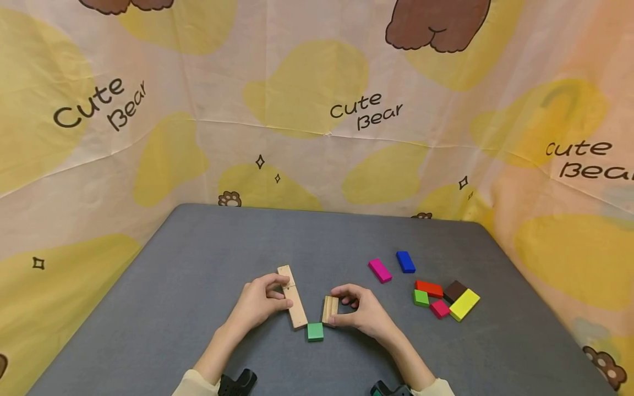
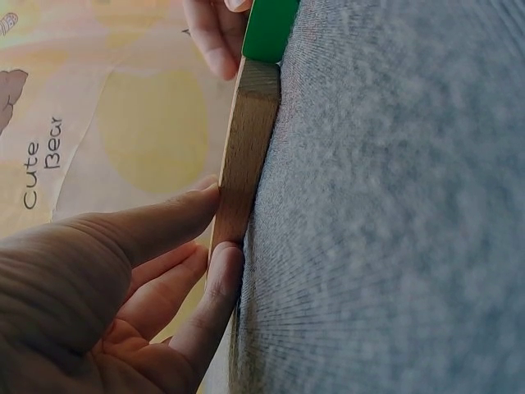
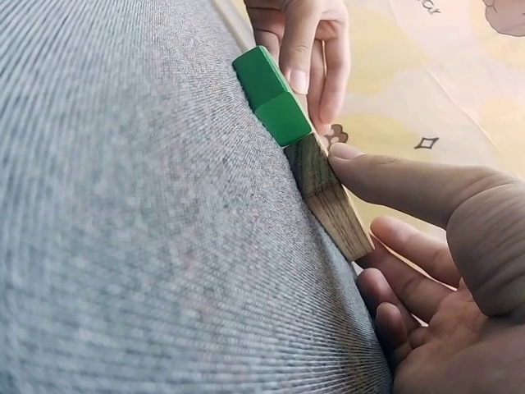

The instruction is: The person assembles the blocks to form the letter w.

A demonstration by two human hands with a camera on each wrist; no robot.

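The right hand (image 1: 364, 314) pinches a striped wooden block (image 1: 329, 308); the left hand (image 1: 258, 303) touches pale wooden planks (image 1: 298, 312), its grip unclear. A square green block (image 1: 315, 332) sits between; coloured blocks (image 1: 428, 289) lie right.

On the right of a grey tabletop (image 1: 223, 236), a magenta block (image 1: 380, 270) and a blue block (image 1: 405, 262), lying near each other, apart. Further right, a cluster: red block (image 1: 428, 289), light green block (image 1: 421, 298), crimson block (image 1: 440, 309), dark brown block (image 1: 454, 291), yellow block (image 1: 464, 305). Behind, a pale cloth (image 1: 218, 82) with yellow blotches (image 1: 307, 82), brown bear shapes (image 1: 438, 25) and "cute Bear" lettering (image 1: 366, 110).
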